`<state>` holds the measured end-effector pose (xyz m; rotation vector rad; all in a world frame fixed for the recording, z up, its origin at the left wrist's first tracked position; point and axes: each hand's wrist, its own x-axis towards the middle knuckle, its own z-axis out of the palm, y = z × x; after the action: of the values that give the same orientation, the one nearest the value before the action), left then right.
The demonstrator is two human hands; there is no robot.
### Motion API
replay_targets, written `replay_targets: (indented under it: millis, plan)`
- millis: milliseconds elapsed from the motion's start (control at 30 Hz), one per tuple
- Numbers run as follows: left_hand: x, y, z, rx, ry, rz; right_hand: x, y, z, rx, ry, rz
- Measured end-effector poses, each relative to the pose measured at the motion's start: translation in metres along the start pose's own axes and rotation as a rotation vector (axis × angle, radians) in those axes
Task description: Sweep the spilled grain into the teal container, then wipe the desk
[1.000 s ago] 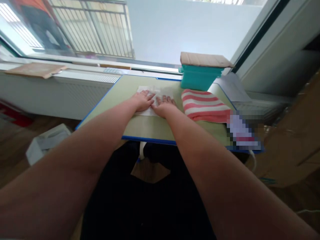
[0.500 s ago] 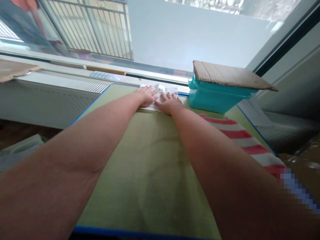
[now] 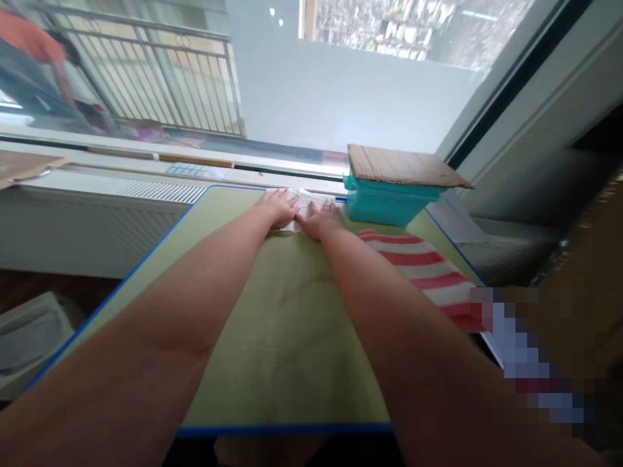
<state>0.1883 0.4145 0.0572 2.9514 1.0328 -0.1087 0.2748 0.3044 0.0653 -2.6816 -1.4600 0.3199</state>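
Both arms reach across a green table with blue edging. At its far edge lies a creased white sheet; whether it is paper or cloth I cannot tell. My left hand presses flat on its left half, fingers stretched out. Flat on the right half rests my right hand, its fingers spread and its thumb close to the left hand. Part of the sheet is hidden under both hands.
A turquoise bin topped with cardboard stands at the far right. Beside my right forearm lies a red-and-white striped cloth. A radiator and window line the back. Beyond the glass, a person bends over.
The camera view has shifted, showing more of the table's near edge. Between my hands the sheet looks flatter, its bunched crease lower. Both hands stay on it.
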Motion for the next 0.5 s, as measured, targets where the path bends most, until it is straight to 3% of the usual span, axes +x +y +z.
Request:
replay_targets:
  millis: [133, 233, 367, 500]
  plan:
    - [-0.032, 0.023, 0.001, -0.017, 0.004, 0.058, -0.041, 0.007, 0.006, 0.065, -0.021, 0.048]
    - [-0.049, 0.033, 0.012, 0.013, 0.011, 0.060, -0.072, 0.014, 0.013, 0.116, -0.002, 0.054]
    - [-0.078, 0.042, 0.026, 0.052, 0.012, 0.082, -0.121, 0.026, 0.020, 0.124, -0.029, -0.031]
    - [-0.130, 0.052, 0.031, 0.034, 0.022, 0.095, -0.169, 0.035, 0.028, 0.127, -0.036, -0.143]
